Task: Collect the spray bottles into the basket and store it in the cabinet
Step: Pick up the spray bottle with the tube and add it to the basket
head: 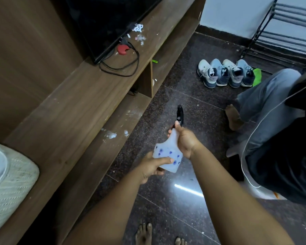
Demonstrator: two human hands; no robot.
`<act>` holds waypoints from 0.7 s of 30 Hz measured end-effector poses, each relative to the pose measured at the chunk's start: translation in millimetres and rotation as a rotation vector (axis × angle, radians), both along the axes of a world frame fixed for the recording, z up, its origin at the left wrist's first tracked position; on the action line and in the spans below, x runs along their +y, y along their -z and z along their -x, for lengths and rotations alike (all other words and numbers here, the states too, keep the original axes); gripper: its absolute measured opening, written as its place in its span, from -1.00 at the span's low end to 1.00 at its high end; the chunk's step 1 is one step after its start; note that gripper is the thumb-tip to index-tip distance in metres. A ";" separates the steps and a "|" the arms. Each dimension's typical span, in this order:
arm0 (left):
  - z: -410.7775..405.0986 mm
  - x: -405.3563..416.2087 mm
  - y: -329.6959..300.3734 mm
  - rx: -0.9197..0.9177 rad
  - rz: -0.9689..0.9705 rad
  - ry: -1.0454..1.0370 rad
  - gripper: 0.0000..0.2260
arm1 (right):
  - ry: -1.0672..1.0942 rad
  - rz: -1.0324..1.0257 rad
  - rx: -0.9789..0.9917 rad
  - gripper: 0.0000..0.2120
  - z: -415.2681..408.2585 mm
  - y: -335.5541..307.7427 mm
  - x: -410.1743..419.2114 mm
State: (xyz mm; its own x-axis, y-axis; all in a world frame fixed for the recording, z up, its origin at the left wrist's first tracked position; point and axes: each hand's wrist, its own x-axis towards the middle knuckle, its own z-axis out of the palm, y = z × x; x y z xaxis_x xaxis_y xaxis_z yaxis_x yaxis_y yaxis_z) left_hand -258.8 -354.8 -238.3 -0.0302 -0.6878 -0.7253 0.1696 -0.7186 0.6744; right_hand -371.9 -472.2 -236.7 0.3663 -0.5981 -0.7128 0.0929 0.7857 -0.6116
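Observation:
I hold one spray bottle (168, 152) over the dark floor, in the middle of the view. It is translucent white with blue flower prints and a black trigger head pointing away from me. My left hand (151, 167) grips its lower body, thumb across the front. My right hand (185, 141) is wrapped around its neck just under the trigger. A woven off-white basket (16, 183) sits at the left edge on the wooden unit, with something white inside it.
A long wooden TV unit (88, 106) runs along the left, carrying a black TV (104, 20), a looped cable and a red cap (122, 49). Open cabinet shelves lie beneath. Another person (279, 131) sits at the right. Two pairs of shoes (226, 73) and a black rack (288, 27) stand beyond.

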 end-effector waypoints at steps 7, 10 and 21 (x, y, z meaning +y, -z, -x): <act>-9.4 42.1 -51.4 -0.049 -0.111 -0.595 -0.43 | -0.039 0.134 0.425 -0.48 -49.3 -61.0 34.7; -27.4 49.5 -92.4 0.110 -0.057 -0.834 -0.46 | -0.076 0.102 0.162 -0.69 -80.1 -103.4 55.7; -125.3 151.5 -175.7 0.075 0.361 -1.339 -0.48 | -0.373 0.785 0.143 -0.70 -201.2 -206.3 145.3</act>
